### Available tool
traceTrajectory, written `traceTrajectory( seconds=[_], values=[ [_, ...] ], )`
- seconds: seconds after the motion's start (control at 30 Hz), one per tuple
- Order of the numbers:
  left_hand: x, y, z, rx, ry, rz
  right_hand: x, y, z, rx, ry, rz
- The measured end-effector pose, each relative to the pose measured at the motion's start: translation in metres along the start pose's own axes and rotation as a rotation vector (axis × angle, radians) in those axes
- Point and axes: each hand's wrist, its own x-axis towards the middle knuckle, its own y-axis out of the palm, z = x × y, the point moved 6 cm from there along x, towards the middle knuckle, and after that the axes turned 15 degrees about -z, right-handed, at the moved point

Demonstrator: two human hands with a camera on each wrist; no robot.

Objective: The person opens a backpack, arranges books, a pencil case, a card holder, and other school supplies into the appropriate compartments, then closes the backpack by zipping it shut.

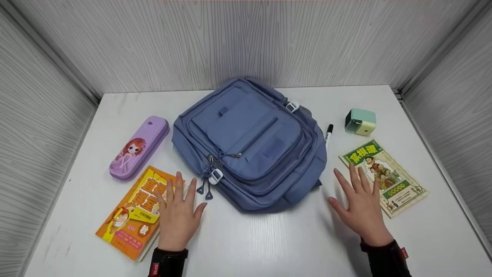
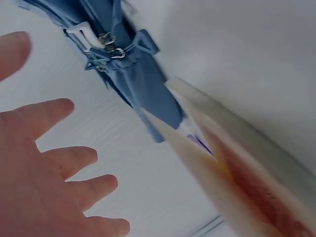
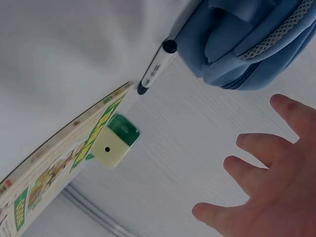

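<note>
A blue backpack [image 1: 250,146] lies flat in the middle of the white table [image 1: 269,242], its zippers closed and the pulls [image 2: 103,47] at its near left corner. My left hand [image 1: 178,209] is open with spread fingers, its outer edge over the right edge of an orange book [image 1: 132,215]. In the left wrist view the left hand [image 2: 54,168] hovers beside that book [image 2: 237,177]. My right hand [image 1: 359,204] is open too, fingers spread, just left of a green-covered book [image 1: 386,179]. Neither hand holds anything.
A purple pencil case [image 1: 139,148] lies left of the backpack. A black-capped marker [image 1: 329,134] sits by its right side, with a green pencil sharpener [image 1: 360,121] beyond. Grey panelled walls close in the table on three sides.
</note>
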Motion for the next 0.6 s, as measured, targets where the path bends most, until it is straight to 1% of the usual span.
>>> traceTrajectory(
  seconds=[0.07, 0.13, 0.17, 0.23, 0.3, 0.4, 0.47, 0.5, 0.53, 0.6],
  values=[
    [0.013, -0.011, -0.004, -0.041, 0.026, -0.048, 0.000, 0.002, 0.015, 0.034, -0.027, -0.015],
    [0.030, -0.019, -0.007, -0.073, 0.045, -0.076, -0.001, 0.005, 0.034, 0.072, -0.073, -0.037],
    [0.040, -0.022, -0.008, -0.081, 0.050, -0.080, -0.002, 0.006, 0.044, 0.088, -0.103, -0.049],
    [0.059, -0.021, -0.008, -0.091, 0.046, -0.066, -0.004, 0.009, 0.066, 0.123, -0.173, -0.081],
    [0.077, -0.012, -0.006, -0.079, 0.026, -0.013, -0.007, 0.012, 0.087, 0.159, -0.248, -0.107],
    [0.092, 0.010, -0.001, -0.076, -0.022, 0.114, -0.014, 0.020, 0.115, 0.207, -0.340, -0.094],
    [0.095, 0.027, 0.003, -0.076, -0.046, 0.200, -0.020, 0.027, 0.130, 0.218, -0.385, -0.048],
    [0.096, 0.035, 0.004, -0.079, -0.052, 0.232, -0.024, 0.032, 0.136, 0.215, -0.403, -0.019],
    [0.096, 0.042, 0.006, -0.083, -0.056, 0.258, -0.027, 0.036, 0.141, 0.205, -0.423, 0.007],
    [0.096, 0.051, 0.007, -0.083, -0.050, 0.276, -0.032, 0.044, 0.148, 0.174, -0.453, 0.060]
  ],
)
